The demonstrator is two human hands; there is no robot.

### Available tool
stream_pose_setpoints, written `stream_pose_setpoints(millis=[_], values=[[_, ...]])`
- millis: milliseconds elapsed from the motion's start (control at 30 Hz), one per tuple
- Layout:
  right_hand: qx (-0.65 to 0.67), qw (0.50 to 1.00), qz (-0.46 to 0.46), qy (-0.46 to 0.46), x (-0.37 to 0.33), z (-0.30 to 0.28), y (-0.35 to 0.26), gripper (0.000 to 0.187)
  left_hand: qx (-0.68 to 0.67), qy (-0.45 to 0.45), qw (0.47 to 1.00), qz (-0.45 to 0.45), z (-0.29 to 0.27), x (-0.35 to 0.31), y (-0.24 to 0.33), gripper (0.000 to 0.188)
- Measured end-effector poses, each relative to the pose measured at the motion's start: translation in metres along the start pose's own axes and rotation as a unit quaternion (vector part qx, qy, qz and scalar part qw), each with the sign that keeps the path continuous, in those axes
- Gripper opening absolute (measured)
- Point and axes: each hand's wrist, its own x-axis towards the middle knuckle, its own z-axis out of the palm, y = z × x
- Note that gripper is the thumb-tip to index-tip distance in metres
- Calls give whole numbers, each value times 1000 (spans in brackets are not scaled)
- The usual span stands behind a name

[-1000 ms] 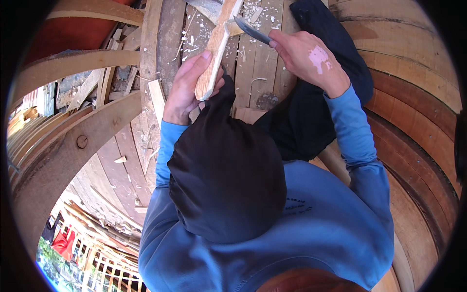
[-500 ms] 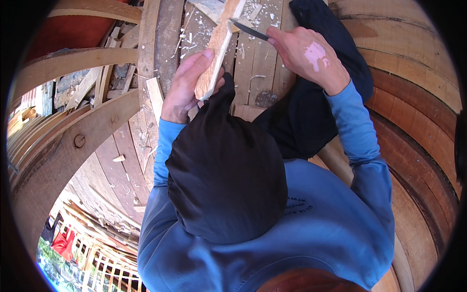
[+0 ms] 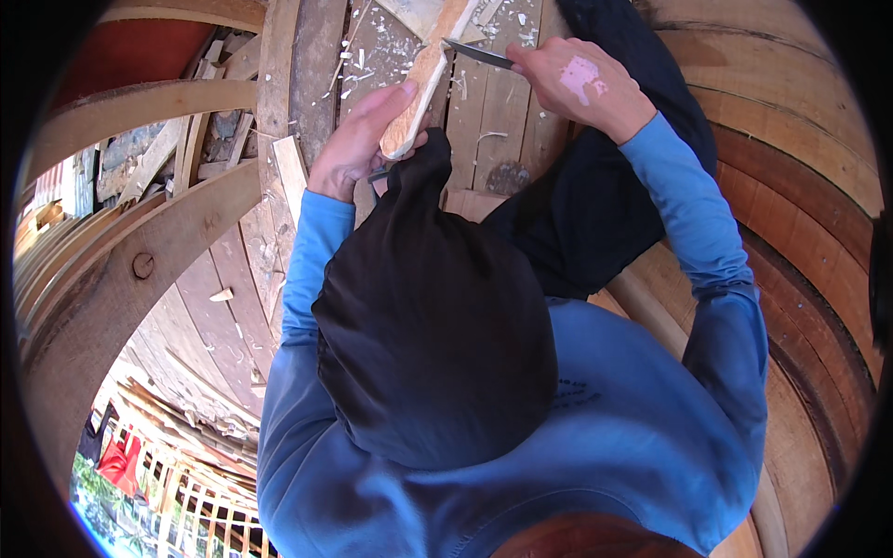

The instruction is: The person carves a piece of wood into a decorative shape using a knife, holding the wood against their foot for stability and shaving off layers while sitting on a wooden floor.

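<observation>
My left hand (image 3: 358, 139) is closed around the lower part of a long, pale piece of wood (image 3: 420, 91), thumb lying along its top face. The wood slants up and away to the right, and a notch narrows it near its middle. A knife (image 3: 478, 54) with a dark blade sits in my right hand (image 3: 593, 89), fingers wrapped about a handle they mostly hide. The blade points left, its tip meeting the wood's right edge at the notch. The wood's far end runs out of the picture.
Pale shavings lie over the floor planks (image 3: 493, 121) beneath the wood. A flat board piece (image 3: 405, 14) is at the top, behind the wood. Curved timber ribs (image 3: 186, 223) stand at left, and wide planking (image 3: 791, 121) curves up at right. Black cloth (image 3: 437, 335) bulges in front of my blue top.
The wood and my left hand have shifted slightly up and away. My right hand has also risen a little, and the knife tip stays at the notch.
</observation>
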Motion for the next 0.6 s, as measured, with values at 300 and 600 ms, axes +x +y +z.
stream_pose_setpoints(millis=[300,600], values=[[-66,993,-1,-103,32,39,-1,15,-150,-216,964,-34,-52,89,-49,32],[-122,991,-54,-3,50,79,-1,20,53,-113,990,-64,-64,89,-46,38]])
